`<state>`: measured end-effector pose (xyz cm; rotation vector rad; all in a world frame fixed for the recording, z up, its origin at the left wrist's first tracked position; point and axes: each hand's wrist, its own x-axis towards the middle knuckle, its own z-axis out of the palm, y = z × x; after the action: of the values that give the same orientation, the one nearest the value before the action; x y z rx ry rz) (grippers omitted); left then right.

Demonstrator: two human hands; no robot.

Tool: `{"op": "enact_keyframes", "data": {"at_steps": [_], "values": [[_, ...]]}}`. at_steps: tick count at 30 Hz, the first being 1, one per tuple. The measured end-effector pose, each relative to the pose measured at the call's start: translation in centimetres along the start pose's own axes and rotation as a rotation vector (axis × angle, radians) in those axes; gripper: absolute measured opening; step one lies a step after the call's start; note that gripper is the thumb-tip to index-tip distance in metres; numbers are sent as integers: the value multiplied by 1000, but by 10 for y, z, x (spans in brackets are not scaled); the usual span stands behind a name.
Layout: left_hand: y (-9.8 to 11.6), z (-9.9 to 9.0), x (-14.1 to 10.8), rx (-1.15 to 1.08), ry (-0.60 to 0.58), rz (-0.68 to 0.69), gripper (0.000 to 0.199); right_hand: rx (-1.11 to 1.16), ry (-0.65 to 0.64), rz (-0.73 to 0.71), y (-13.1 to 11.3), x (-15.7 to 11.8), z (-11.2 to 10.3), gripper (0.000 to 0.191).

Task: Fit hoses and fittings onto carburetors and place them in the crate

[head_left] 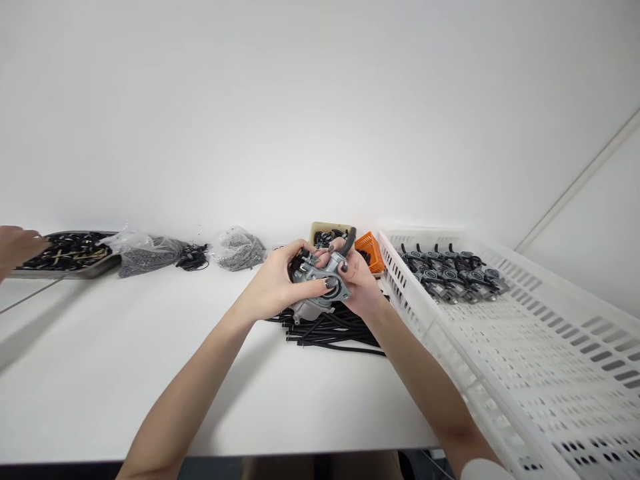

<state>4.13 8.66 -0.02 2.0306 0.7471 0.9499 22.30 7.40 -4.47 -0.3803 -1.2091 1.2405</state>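
Observation:
A grey metal carburetor with a black rubber cap on its upper end is held up above the table. My left hand is closed around its left side, the thumb lying across the flange. On the other side my right hand grips it close to the black cap, fingertips against the metal. Part of the carburetor is covered by my fingers. Beneath both hands lies a bundle of black rubber hoses on the white table.
A white slotted crate on the right holds several carburetors. Behind my hands stand a cream bin and an orange basket. Leftward are bags of small parts, a metal tray and another person's hand.

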Motion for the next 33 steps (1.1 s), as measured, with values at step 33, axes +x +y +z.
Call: {"op": "enact_keyframes", "data": {"at_steps": [33], "values": [[-2, 3, 2, -26, 4, -11, 44, 14, -61, 3, 6, 6, -4, 43]]}}
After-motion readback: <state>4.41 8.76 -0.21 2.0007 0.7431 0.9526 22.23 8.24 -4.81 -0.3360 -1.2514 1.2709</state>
